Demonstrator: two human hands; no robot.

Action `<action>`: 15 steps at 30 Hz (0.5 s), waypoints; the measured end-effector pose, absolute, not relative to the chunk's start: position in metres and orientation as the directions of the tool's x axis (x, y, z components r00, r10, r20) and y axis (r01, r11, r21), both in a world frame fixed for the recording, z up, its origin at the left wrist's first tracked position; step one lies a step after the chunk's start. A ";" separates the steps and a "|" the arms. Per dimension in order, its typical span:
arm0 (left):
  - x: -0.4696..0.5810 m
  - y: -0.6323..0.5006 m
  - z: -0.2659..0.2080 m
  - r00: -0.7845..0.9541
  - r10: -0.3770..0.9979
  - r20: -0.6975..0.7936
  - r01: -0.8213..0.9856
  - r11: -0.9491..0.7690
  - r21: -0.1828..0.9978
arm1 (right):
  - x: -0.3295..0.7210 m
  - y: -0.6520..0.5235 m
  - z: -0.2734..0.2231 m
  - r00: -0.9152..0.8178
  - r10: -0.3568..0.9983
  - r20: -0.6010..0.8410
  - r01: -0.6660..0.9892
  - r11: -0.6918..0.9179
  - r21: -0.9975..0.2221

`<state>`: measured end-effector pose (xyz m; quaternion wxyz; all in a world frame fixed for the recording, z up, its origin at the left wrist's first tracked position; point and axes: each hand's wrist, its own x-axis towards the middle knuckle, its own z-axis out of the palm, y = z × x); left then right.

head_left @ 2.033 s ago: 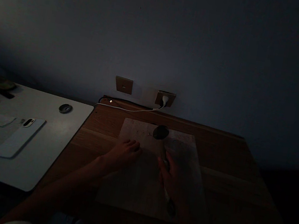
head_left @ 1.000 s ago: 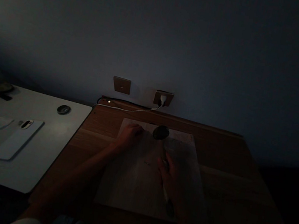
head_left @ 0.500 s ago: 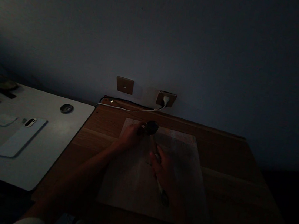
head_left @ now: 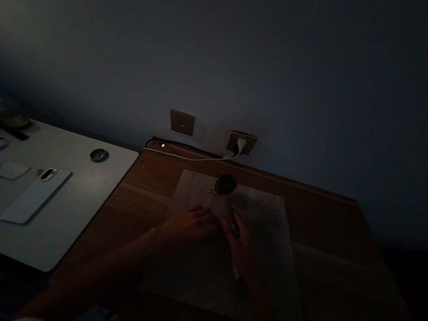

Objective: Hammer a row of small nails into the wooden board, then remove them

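Note:
My right hand (head_left: pixel 240 245) is closed around the handle of a long tool with a dark, round head (head_left: pixel 226 185); its exact kind is too dark to tell. The head points toward the wall, and the far end of the handle shows below my hand. Just left of the handle is my left hand (head_left: pixel 198 223), its fingers curled in; whatever they may hold is hidden. Both hands are over a pale square board (head_left: pixel 181 273). A few tiny shiny bits (head_left: pixel 210 191) lie on the board, left of the tool's head.
Under the board is a wooden table (head_left: pixel 145 188). On the white table (head_left: pixel 71 203) to the left are a pale phone (head_left: pixel 35 198) and a dark ring (head_left: pixel 99 155). A white plug (head_left: pixel 241 144) sits in the wall socket, its cable running along the back edge.
My left hand has come away from the tool's round head and moved nearer me, beside the handle. The tiny bits on the board now show. My right hand keeps its hold.

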<state>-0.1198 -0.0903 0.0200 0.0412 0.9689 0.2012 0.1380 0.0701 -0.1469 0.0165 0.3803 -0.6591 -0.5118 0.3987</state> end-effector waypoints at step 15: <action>-0.129 -0.030 0.004 0.468 0.839 0.278 0.642 -0.539 0.546 | 0.079 -0.159 0.022 0.181 0.945 -0.272 0.264 -0.313 -0.912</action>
